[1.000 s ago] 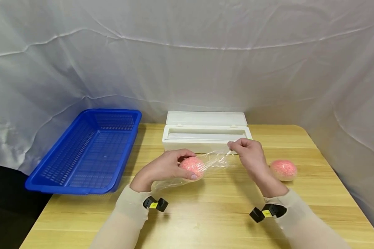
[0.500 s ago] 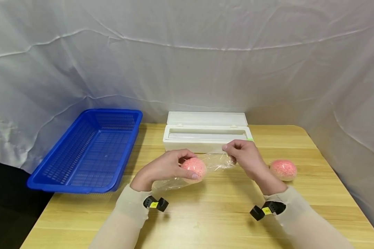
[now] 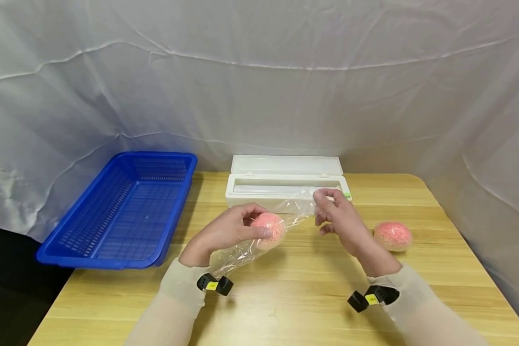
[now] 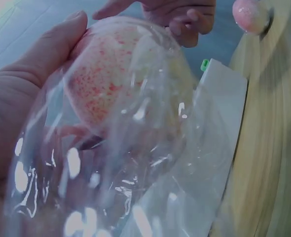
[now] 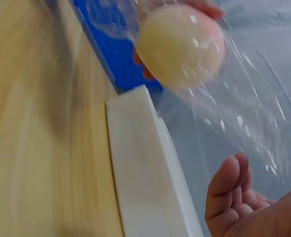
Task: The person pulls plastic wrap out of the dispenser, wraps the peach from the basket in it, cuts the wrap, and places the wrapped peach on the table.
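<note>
My left hand [image 3: 227, 235] grips a round pink-and-cream speckled ball [image 3: 271, 230], thumb on the near side and fingers behind. Clear plastic wrap [image 3: 298, 204] covers the ball and stretches out at both ends. In the left wrist view a loose end of the wrap [image 4: 130, 192] hangs below the ball. My right hand [image 3: 343, 223] pinches the other end between thumb and index finger, its remaining fingers loosely bent. Seen from the right wrist, the wrap narrows toward that hand, and the ball's pale underside [image 5: 175, 54] shows through.
Behind the hands stands a white plastic wrap dispenser [image 3: 251, 202], lid raised, a roll inside and a green tab at its right end. A second pink ball [image 3: 393, 235] rests right of my right wrist. A blue basket [image 3: 168, 230] sits at the left.
My right hand dips left, then rises and swings back right, lifting its end of the wrap in front of the dispenser. The left hand tilts the ball slightly; wrap below it spreads out.
</note>
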Demonstrator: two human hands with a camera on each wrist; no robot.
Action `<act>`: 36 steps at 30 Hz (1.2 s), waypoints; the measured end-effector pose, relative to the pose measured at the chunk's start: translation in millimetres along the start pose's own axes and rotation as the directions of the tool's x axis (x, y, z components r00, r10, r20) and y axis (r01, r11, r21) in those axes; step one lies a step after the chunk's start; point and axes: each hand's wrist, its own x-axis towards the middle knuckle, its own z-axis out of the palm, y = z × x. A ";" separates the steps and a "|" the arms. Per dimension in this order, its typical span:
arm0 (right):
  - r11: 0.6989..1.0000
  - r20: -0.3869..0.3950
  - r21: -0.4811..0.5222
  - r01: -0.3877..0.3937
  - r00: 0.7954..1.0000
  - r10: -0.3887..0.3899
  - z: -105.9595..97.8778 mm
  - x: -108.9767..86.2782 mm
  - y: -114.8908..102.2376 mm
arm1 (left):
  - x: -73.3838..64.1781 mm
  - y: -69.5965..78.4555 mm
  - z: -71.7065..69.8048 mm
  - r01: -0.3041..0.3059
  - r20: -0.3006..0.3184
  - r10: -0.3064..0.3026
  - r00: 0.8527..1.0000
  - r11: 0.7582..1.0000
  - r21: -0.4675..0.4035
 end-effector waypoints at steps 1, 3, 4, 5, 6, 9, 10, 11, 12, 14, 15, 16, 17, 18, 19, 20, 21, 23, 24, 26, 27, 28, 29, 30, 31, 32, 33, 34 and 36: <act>1.000 0.013 0.020 0.000 1.000 -0.001 2.4 -1.3 1.1 | 0.4 0.0 0.6 0.003 -0.005 -0.003 1.000 1.000 -0.016; 0.996 0.005 0.093 0.010 1.000 -0.010 6.8 -2.9 2.9 | 0.5 0.2 2.0 0.018 -0.001 -0.018 1.000 0.999 -0.038; 0.992 -0.010 0.124 0.022 1.000 -0.021 8.1 -3.4 3.4 | 0.6 0.8 3.2 0.023 0.003 -0.023 1.000 0.999 -0.047; 0.988 -0.035 0.152 0.040 0.999 -0.035 9.1 -3.6 4.0 | 0.6 1.2 4.4 0.029 0.007 -0.029 1.000 0.999 -0.046; 0.982 -0.061 0.178 0.062 0.997 -0.052 9.6 -3.8 4.1 | 0.5 1.6 5.9 0.038 0.015 -0.037 0.999 0.998 -0.049; 0.968 -0.137 0.210 0.141 0.984 -0.114 8.7 -4.4 2.9 | 0.7 3.8 10.6 0.036 0.049 -0.033 0.998 0.997 -0.066; 0.963 -0.152 0.211 0.168 0.979 -0.137 8.4 -4.6 2.2 | 1.0 4.0 12.3 0.029 0.057 -0.024 0.998 0.996 -0.082; 0.957 -0.166 0.216 0.194 0.973 -0.160 8.7 -4.6 1.4 | 1.5 4.5 13.9 0.023 0.066 -0.017 0.998 0.995 -0.100; 0.950 -0.172 0.223 0.217 0.968 -0.181 9.0 -4.8 0.4 | 1.8 5.0 15.3 0.019 0.076 -0.010 0.997 0.992 -0.128; 0.938 -0.183 0.236 0.253 0.960 -0.213 10.8 -4.8 -1.6 | 2.4 5.1 17.7 0.020 0.085 -0.004 0.996 0.983 -0.182; 0.932 -0.189 0.249 0.264 0.957 -0.221 11.9 -4.7 -2.6 | 2.6 5.3 18.7 0.023 0.088 -0.005 0.996 0.978 -0.208; 0.924 -0.193 0.269 0.272 0.955 -0.225 13.0 -4.7 -3.5 | 2.8 5.5 19.6 0.026 0.091 -0.005 0.996 0.973 -0.230; 0.915 -0.201 0.294 0.277 0.954 -0.224 14.4 -4.6 -4.2 | 2.9 5.7 20.4 0.026 0.092 -0.004 0.996 0.971 -0.240; 0.904 -0.208 0.324 0.281 0.953 -0.222 15.8 -4.6 -4.7 | 2.9 5.7 21.1 0.026 0.089 -0.004 0.996 0.969 -0.244; 0.894 -0.211 0.350 0.280 0.953 -0.216 17.2 -4.7 -5.0 | 3.0 5.7 21.7 0.022 0.086 -0.001 0.996 0.969 -0.247; 0.887 -0.203 0.377 0.268 0.958 -0.203 18.6 -5.1 -4.9 | 3.0 5.8 22.4 0.019 0.080 0.001 0.997 0.969 -0.247; 0.882 -0.193 0.402 0.247 0.964 -0.182 20.5 -5.9 -4.2 | 2.8 5.8 22.9 0.016 0.072 0.002 0.997 0.969 -0.245; 0.889 -0.141 0.421 0.182 0.981 -0.134 25.5 -8.5 -1.7 | 2.3 5.1 24.0 0.009 0.044 0.001 0.999 0.974 -0.228; 0.900 -0.107 0.411 0.144 0.988 -0.110 28.9 -10.1 0.3 | 2.0 4.8 24.6 0.007 0.033 0.001 0.999 0.975 -0.224; 0.930 -0.042 0.361 0.071 0.997 -0.060 37.0 -13.4 4.8 | 1.8 4.9 26.4 -0.002 0.008 0.004 1.000 0.977 -0.215; 0.943 -0.020 0.330 0.047 0.999 -0.042 41.8 -14.6 7.2 | 1.9 5.4 27.5 -0.010 -0.002 0.009 1.000 0.978 -0.210; 0.955 -0.004 0.293 0.034 0.999 -0.034 46.5 -15.3 9.2 | 2.2 6.1 29.0 -0.019 -0.012 0.017 1.000 0.979 -0.202; 0.963 0.000 0.268 0.025 1.000 -0.026 51.2 -15.5 10.9 | 2.7 6.9 30.7 -0.028 -0.022 0.024 0.999 0.981 -0.192; 0.969 -0.006 0.247 0.024 1.000 -0.024 55.5 -15.5 12.2 | 3.1 7.9 32.4 -0.035 -0.032 0.030 0.999 0.983 -0.179; 0.973 -0.013 0.230 0.025 1.000 -0.023 59.3 -15.0 13.1 | 3.6 8.9 34.1 -0.039 -0.042 0.033 0.999 0.986 -0.164; 0.976 -0.030 0.218 0.030 0.999 -0.024 62.7 -14.4 13.7 | 3.9 9.8 35.8 -0.042 -0.050 0.035 0.998 0.988 -0.148; 0.976 -0.049 0.217 0.030 0.999 -0.020 65.5 -13.6 14.1 | 4.2 11.0 37.4 -0.044 -0.056 0.037 0.998 0.990 -0.130; 0.975 -0.074 0.221 0.037 0.997 -0.021 67.9 -12.7 14.3 | 4.3 12.0 39.0 -0.047 -0.062 0.041 0.997 0.993 -0.112; 0.968 -0.135 0.247 0.050 0.991 -0.017 70.7 -10.8 14.7 | 3.6 14.6 41.2 -0.049 -0.068 0.044 0.997 0.995 -0.083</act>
